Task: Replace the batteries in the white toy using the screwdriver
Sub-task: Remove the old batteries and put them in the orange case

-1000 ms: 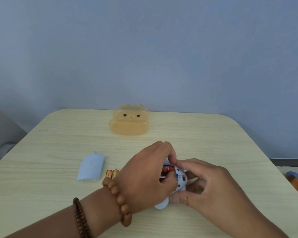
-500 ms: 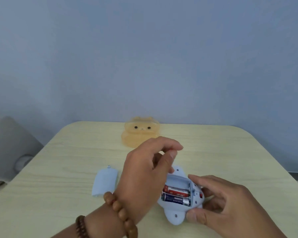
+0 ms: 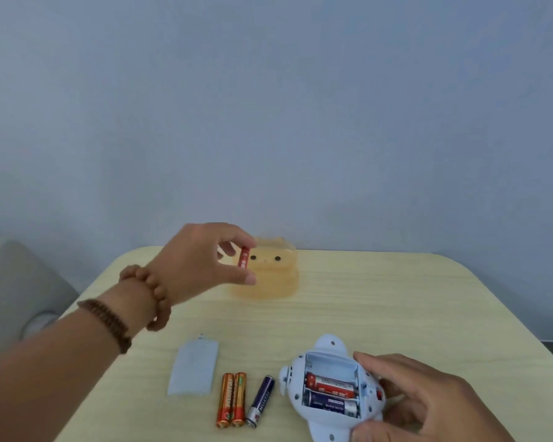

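Left hand [image 3: 201,263] lifts off toy [image 3: 328,344], now pinches red battery [image 3: 243,261] near far edge of table [image 3: 396,298]; right hand [image 3: 428,400] grips toy's side. Battery looks light, slick: pinch ends.

A wide strip of bare table [image 3: 380,314] runs between the orange box [image 3: 278,282] at the back and the toy [image 3: 291,381] in front. The table's right side is open too. Left of the toy, a dark battery [image 3: 261,398], two orange batteries [image 3: 232,399] and a lid [image 3: 193,368] lie close, with thin gaps.
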The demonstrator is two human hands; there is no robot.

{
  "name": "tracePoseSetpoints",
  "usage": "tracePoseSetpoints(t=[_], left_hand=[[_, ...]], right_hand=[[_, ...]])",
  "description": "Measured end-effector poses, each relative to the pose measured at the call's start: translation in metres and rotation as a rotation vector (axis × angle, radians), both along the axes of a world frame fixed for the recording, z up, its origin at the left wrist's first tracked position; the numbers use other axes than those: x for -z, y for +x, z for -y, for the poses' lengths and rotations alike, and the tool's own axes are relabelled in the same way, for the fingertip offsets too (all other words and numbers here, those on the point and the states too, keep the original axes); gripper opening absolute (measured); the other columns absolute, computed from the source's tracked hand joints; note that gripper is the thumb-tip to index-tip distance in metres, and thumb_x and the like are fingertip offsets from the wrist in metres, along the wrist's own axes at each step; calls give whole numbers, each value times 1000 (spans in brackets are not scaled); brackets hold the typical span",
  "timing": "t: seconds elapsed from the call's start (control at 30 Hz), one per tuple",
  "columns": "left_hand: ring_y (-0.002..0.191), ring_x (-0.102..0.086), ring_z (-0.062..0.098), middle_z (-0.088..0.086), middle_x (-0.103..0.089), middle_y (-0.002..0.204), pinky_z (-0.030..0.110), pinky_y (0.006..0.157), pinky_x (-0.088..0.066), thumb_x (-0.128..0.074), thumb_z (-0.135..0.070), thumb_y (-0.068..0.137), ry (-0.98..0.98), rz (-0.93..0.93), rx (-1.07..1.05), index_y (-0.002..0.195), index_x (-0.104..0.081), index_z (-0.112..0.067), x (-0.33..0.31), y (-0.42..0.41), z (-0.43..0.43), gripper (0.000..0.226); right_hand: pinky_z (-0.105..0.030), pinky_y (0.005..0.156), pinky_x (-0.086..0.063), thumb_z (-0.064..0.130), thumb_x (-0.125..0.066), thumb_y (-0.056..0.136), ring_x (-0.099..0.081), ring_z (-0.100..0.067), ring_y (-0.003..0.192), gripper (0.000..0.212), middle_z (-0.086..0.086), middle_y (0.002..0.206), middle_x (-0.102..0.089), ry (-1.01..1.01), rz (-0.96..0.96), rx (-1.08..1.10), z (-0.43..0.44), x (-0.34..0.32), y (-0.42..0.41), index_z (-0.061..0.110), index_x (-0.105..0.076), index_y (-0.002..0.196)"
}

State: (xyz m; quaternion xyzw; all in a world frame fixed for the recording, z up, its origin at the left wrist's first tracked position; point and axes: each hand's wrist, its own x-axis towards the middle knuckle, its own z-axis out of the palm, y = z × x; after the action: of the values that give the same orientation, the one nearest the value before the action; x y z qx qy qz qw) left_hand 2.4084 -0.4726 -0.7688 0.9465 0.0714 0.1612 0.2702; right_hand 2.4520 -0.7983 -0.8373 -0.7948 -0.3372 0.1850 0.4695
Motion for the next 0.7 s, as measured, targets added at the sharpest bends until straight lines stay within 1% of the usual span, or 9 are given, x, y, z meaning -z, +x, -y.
tracePoseSetpoints(t=[0.07, 0.1, 0.23, 0.27, 0.33, 0.43, 0.5, 0.6, 0.7], left_hand=[[92, -63, 0, -21, -72, 94, 20, 80, -52, -89, -47, 58, 45, -40, -17, 98, -71, -40, 6, 14, -19, 45], [92, -62, -1, -21, -72, 94, 21, 81, -52, -89, -47, 58, 52, -60, -11, 99, -72, -39, 10, 19, -24, 45], [94, -60, -3, -20, -70, 94, 21, 81, -50, -91, -44, 58, 77, -134, 49, 93, -72, -37, 35, 30, -32, 40], [93, -60, -3, -19, -70, 93, 24, 81, -51, -90, -46, 58, 90, -144, 58, 91, -72, -36, 40, 31, -33, 39], [92, -61, -1, -17, -71, 93, 28, 82, -54, -89, -49, 58, 87, -138, 62, 90, -72, -35, 43, 30, -34, 39], [82, -61, -9, -13, -70, 95, 22, 79, -53, -89, -46, 60, 61, -139, 57, 92, -73, -34, 44, 30, -33, 38], [78, -61, -9, -12, -69, 98, 17, 76, -50, -89, -48, 59, 63, -133, 51, 93, -73, -35, 44, 30, -32, 39], [73, -64, 1, -11, -65, 101, 19, 80, -50, -87, -51, 59, 109, -102, 24, 94, -72, -38, 45, 30, -34, 39], [79, -63, -6, -13, -67, 104, 24, 84, -51, -89, -47, 59, 82, -122, 19, 94, -73, -35, 45, 30, -36, 40]], right_hand=[[-16, 81, -56, 46, -95, 49, -73, -2, 96, 65, 31, 112, -70, -33, -5, -1, 1, 1, 0, 49, -72, 110], [-14, 81, -55, 43, -95, 53, -72, -1, 98, 63, 31, 114, -69, -42, 6, -5, 1, 1, 1, 51, -71, 111], [-13, 85, -54, 73, -84, 43, -69, 3, 104, 78, 34, 119, -65, -20, 44, 13, 0, 0, 0, 74, -51, 113], [-15, 85, -55, 69, -86, 45, -69, 2, 104, 76, 34, 119, -66, -13, 57, 25, 0, 2, 0, 73, -53, 114], [-19, 87, -56, 49, -92, 54, -70, 0, 102, 68, 31, 119, -67, -7, 65, 35, 0, 4, 0, 65, -63, 113], [-18, 84, -56, 35, -94, 59, -71, -1, 98, 75, 30, 118, -68, -28, 95, 40, -1, 4, -4, 71, -56, 113], [-20, 82, -57, 33, -95, 57, -72, -3, 92, 79, 29, 115, -69, -13, 92, 55, -2, 2, -5, 73, -54, 111], [-24, 83, -58, 50, -93, 49, -74, -7, 82, 75, 28, 113, -70, -12, 56, 50, -3, -1, -6, 72, -56, 110], [-25, 81, -58, 45, -91, 47, -74, -8, 80, 73, 26, 111, -72, -8, 63, 61, -2, -1, -7, 70, -59, 109]])
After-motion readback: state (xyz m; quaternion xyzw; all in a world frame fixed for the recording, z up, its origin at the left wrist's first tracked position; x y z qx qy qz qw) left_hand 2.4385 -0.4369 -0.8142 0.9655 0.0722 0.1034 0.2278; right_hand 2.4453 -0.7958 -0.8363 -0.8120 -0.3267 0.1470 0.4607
